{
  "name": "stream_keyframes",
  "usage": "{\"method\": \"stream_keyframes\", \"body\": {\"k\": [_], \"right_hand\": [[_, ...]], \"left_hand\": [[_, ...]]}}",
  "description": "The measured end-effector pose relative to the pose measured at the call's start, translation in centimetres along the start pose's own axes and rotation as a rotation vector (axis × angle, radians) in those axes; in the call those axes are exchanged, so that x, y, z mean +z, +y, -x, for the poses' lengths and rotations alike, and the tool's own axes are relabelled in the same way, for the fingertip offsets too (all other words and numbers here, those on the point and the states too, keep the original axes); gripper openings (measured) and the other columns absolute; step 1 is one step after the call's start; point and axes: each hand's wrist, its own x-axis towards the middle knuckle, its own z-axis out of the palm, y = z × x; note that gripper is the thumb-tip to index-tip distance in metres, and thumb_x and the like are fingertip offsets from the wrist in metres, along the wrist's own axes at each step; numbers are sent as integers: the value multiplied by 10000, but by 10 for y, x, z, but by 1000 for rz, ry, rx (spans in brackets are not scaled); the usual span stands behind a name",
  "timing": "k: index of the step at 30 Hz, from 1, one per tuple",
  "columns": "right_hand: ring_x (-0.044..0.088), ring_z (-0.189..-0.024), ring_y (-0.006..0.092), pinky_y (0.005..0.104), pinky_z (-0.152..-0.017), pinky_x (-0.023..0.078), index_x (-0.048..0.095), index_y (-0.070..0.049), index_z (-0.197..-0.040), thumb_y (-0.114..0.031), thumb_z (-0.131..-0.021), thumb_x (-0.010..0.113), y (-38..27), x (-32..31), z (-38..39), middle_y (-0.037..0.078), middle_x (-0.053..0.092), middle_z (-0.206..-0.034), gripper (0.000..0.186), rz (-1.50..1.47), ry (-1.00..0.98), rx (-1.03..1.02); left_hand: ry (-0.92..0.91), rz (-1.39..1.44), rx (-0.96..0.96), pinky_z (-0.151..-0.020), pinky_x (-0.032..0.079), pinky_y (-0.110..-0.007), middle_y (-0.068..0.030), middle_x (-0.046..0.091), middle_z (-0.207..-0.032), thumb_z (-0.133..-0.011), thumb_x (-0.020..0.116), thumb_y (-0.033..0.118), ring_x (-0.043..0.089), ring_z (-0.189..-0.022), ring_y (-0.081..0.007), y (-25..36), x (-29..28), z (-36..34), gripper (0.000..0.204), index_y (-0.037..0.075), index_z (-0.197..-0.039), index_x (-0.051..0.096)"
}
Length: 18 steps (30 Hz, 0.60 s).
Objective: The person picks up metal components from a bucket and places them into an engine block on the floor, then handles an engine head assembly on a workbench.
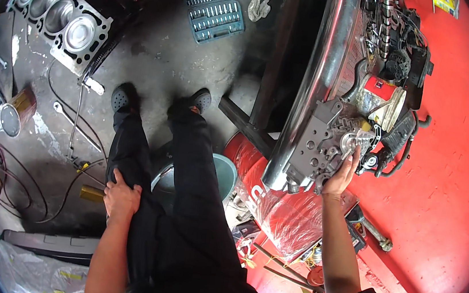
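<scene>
My left hand point(122, 196) rests on my left thigh, fingers apart and holding nothing. At the right, my right hand point(339, 179) grips the near right edge of a grey cast metal engine cover point(311, 146). Its fingers reach up along the cover's side, while the thumb is mostly hidden. The cover has several round holes and lies on the near end of a long metal tray point(311, 86) with a rounded, shiny rim. Just beyond my right fingers is a shiny round fitting on the cover. A red and cream tub point(387, 100) stands behind it.
Engine parts, including a camshaft point(386, 25), crowd the tray's far end. An engine block point(58, 16) stands far left. A teal socket set point(215, 14) lies open on the floor. Below the tray are a plastic-wrapped red drum point(279, 209) and a basin point(222, 174). Hoses and a wrench point(75, 124) lie left.
</scene>
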Motion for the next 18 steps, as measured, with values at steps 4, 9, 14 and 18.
{"method": "stream_keyframes", "body": {"k": [4,9,14,18], "right_hand": [[288,-1352,234,365,-1123,183,332,-1,-1415,-309,-989,383,3,0,-5,135,346,-1450,529,-22,-4,14],[284,-1355,247,373,-1124,178,333,-9,-1417,-321,-992,375,-5,-10,-3,135,357,-1448,528,136,25,-34],[266,-1370,298,398,-1125,170,345,-43,-1415,-329,-986,361,-12,-4,4,150,354,-1448,515,381,2,-71],[278,-1352,340,425,-1118,182,351,-33,-1400,-331,-968,359,-14,-17,0,187,352,-1426,525,468,24,-77]], "left_hand": [[-11,-41,3,-962,434,-426,-257,500,-1226,-825,580,411,513,-1142,-368,-2,-5,-7,806,54,-1451,218],[-3,-54,39,-970,423,-430,-257,495,-1231,-821,587,414,509,-1147,-369,-2,-13,-3,817,48,-1449,214],[13,-61,13,-985,410,-428,-259,488,-1246,-797,606,421,508,-1155,-369,-13,-10,-7,855,41,-1451,207],[6,-76,40,-985,408,-433,-257,486,-1247,-787,605,435,506,-1152,-378,-1,-4,-7,863,36,-1446,215]]}}
